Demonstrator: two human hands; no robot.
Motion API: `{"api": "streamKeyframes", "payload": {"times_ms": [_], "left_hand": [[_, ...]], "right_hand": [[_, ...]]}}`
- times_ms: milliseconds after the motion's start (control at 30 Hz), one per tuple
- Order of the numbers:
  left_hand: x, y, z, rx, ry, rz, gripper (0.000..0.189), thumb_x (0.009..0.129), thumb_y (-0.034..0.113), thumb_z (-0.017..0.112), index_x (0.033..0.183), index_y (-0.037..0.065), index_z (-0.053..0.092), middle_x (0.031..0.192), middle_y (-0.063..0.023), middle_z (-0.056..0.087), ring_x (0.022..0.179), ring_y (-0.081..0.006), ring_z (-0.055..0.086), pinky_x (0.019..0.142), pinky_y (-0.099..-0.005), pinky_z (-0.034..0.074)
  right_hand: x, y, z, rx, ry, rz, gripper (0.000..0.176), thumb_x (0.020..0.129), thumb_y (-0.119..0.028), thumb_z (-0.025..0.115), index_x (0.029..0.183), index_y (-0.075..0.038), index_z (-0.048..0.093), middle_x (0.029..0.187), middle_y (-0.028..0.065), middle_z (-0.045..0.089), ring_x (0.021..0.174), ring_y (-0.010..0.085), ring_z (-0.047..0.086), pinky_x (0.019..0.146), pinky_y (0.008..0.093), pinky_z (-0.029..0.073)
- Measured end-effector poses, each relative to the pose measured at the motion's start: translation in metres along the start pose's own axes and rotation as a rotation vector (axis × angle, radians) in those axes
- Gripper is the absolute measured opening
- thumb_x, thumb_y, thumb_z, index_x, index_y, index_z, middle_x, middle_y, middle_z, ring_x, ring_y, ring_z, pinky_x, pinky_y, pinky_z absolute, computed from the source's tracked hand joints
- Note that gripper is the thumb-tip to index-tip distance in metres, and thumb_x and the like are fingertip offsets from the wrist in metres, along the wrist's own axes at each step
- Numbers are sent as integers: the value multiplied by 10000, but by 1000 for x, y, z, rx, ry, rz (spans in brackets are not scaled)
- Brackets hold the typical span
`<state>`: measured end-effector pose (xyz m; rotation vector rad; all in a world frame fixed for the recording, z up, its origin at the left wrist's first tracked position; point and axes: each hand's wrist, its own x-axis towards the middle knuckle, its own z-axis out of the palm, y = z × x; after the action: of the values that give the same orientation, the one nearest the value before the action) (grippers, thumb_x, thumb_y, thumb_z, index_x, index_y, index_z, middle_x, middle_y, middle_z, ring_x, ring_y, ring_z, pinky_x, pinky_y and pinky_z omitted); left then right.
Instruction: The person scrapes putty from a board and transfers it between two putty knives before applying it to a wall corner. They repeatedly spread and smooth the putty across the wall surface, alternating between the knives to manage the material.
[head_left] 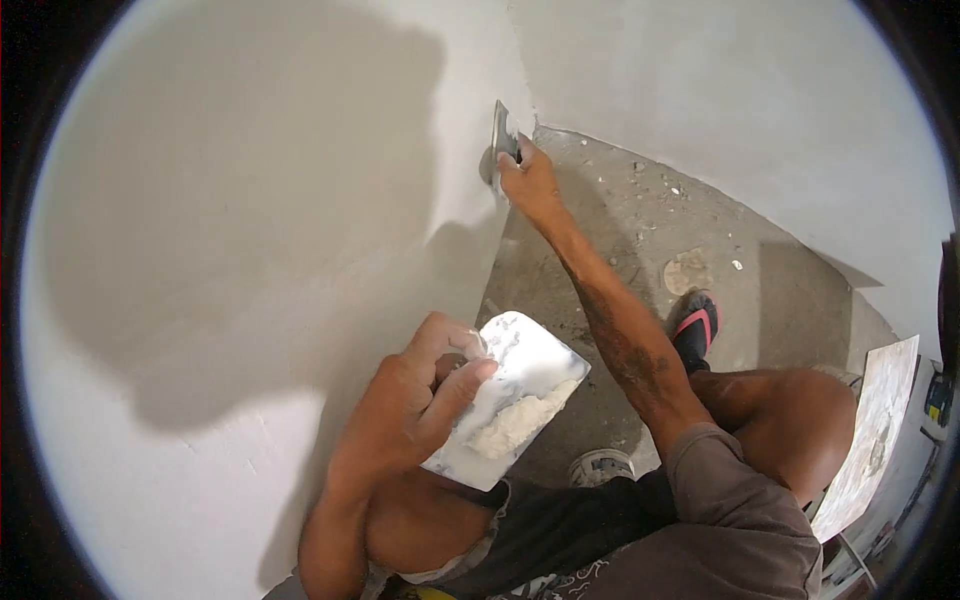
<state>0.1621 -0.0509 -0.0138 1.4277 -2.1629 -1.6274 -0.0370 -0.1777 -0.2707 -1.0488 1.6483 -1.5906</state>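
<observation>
Stretched out toward the corner, my right hand grips a putty knife with a wide metal blade. Its blade is at the left wall, low down near the corner; whether it presses on the surface is hard to tell. Close to my body, my left hand is closed around the edge of a white rectangular plate, held tilted over my lap. A thick lump of white putty lies on the plate's lower right part. White smears cover the rest of the plate and my left fingertips.
The right wall meets the left one at the corner. Small debris bits dot the concrete floor. A bucket stands below my knees. My sandalled foot and a smeared board are at right.
</observation>
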Motion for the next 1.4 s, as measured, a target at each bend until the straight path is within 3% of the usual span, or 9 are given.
{"api": "streamKeyframes", "payload": {"times_ms": [267, 400, 500, 600, 800, 967, 1167, 1233, 1400], "left_hand": [[2, 6, -5, 21, -32, -22, 213, 955, 189, 615, 1013, 34, 481, 841, -41, 581, 703, -77, 553, 616, -249, 449], [3, 5, -6, 62, -44, -46, 207, 949, 175, 626, 1012, 37, 484, 830, -26, 570, 696, -60, 537, 599, -235, 433], [2, 3, -5, 19, -49, -91, 191, 949, 157, 624, 1012, 42, 485, 837, -19, 565, 692, -48, 524, 584, -224, 419], [2, 1, -3, -16, -48, -73, 181, 955, 144, 615, 1017, 46, 478, 829, -16, 563, 671, -41, 507, 560, -219, 396], [1, 7, -3, -42, -44, -51, 184, 963, 146, 603, 1024, 47, 462, 738, 1, 543, 624, -33, 461, 533, -220, 358], [3, 7, -3, 42, -27, -3, 207, 952, 175, 621, 1013, 50, 467, 728, 5, 545, 621, -34, 457, 539, -222, 364], [3, 0, -2, -1, -43, -55, 252, 948, 236, 622, 1013, 26, 499, 640, -70, 555, 536, -103, 447, 521, -294, 373], [4, -3, -3, -2, -59, -54, 213, 951, 189, 621, 1008, 40, 480, 753, -37, 559, 621, -65, 480, 543, -250, 384], [3, -3, -2, -40, -37, -53, 250, 955, 242, 617, 1014, 28, 501, 647, -69, 563, 572, -99, 468, 542, -295, 394]], "right_hand": [[-51, -44, 9, -188, -50, -508, 659, 770, 22, 532, 1413, 22, 389, 1237, 237, 499, 1120, 389, 494, 1033, 420, 379], [-60, -26, -5, -101, -72, -676, 514, 817, 15, 481, 1329, 47, 456, 1290, 255, 523, 1156, 362, 532, 1016, 410, 404], [-45, -1, -6, -42, 223, -47, 434, 845, -101, 499, 1249, 57, 522, 1169, 283, 585, 1057, 400, 578, 951, 416, 443], [-10, 6, -24, -83, 11, 279, 354, 867, -178, 499, 1098, 73, 593, 970, 259, 663, 878, 373, 645, 817, 411, 491], [15, 3, -11, 119, -38, 314, 303, 868, -142, 575, 1069, 81, 612, 862, 197, 658, 836, 265, 634, 776, 369, 479], [-33, -38, 6, -27, 43, -265, 437, 846, -72, 521, 1269, 38, 516, 1180, 250, 542, 1030, 355, 558, 953, 395, 441], [-68, -66, -13, -39, -38, -527, 404, 862, -55, 493, 1251, 49, 518, 1122, 264, 553, 1048, 405, 552, 941, 437, 437], [-49, -53, -20, -39, 131, -89, 329, 878, -86, 479, 1165, 58, 551, 979, 253, 613, 926, 399, 615, 843, 432, 475], [39, 9, -25, 72, 143, 244, 249, 860, -142, 528, 958, 64, 625, 760, 154, 622, 724, 231, 606, 667, 364, 474]]}}
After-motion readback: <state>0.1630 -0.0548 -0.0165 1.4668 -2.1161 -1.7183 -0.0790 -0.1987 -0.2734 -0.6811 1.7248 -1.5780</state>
